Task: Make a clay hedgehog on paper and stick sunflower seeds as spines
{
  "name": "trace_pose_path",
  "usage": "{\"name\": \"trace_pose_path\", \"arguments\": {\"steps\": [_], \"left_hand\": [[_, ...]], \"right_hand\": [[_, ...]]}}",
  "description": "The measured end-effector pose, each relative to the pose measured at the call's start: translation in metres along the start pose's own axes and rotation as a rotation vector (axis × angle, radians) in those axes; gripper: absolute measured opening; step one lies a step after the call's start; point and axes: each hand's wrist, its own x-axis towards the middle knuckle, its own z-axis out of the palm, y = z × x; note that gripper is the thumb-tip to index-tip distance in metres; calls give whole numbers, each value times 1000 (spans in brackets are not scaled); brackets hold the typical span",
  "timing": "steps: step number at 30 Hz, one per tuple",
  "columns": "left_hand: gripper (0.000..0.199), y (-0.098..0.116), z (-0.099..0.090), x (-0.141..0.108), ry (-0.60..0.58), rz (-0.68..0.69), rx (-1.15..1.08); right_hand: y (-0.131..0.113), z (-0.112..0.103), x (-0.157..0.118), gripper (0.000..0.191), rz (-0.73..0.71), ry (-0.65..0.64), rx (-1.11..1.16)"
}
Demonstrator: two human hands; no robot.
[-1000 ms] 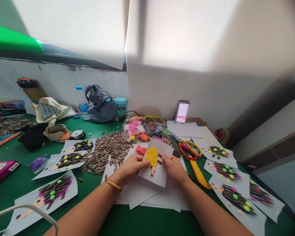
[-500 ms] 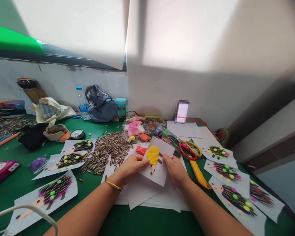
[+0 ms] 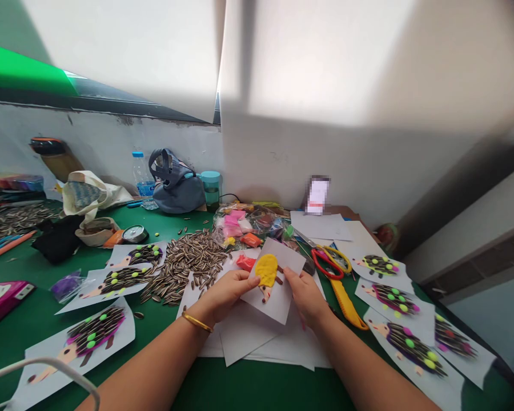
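Between my two hands is a white paper card [image 3: 278, 305] bearing a hedgehog of yellow clay [image 3: 266, 269], with a pale face, dark nose and brown feet. My left hand [image 3: 233, 294] is closed on the card's left edge, its thumb reaching the yellow clay. On the opposite side, my right hand [image 3: 304, 291] pinches the card's right edge near the brown feet. The card is held above a stack of white paper sheets [image 3: 244, 337]. A heap of striped sunflower seeds [image 3: 192, 257] lies left of the sheets. Red clay [image 3: 245, 262] shows just behind the card.
Hedgehog cards covered in seeds lie at left [image 3: 96, 337] and right [image 3: 411, 348]. Scissors with red and yellow handles [image 3: 329, 262] and a yellow utility knife [image 3: 349, 305] are by my right hand. Clay packets [image 3: 240, 222], a blue bag [image 3: 177, 185] and a phone [image 3: 318, 194] stand behind.
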Motion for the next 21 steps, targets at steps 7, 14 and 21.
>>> {"name": "trace_pose_path", "arguments": {"steps": [7, 14, 21], "left_hand": [[30, 2, 4, 1, -51, 64, 37], [34, 4, 5, -1, -91, 85, -7], [33, 6, 6, -2, -62, 102, -26]], "right_hand": [[-8, 10, -8, 56, 12, -68, -70], [-14, 12, -12, 60, 6, -78, -92], [-12, 11, -13, 57, 16, -153, -116]]}}
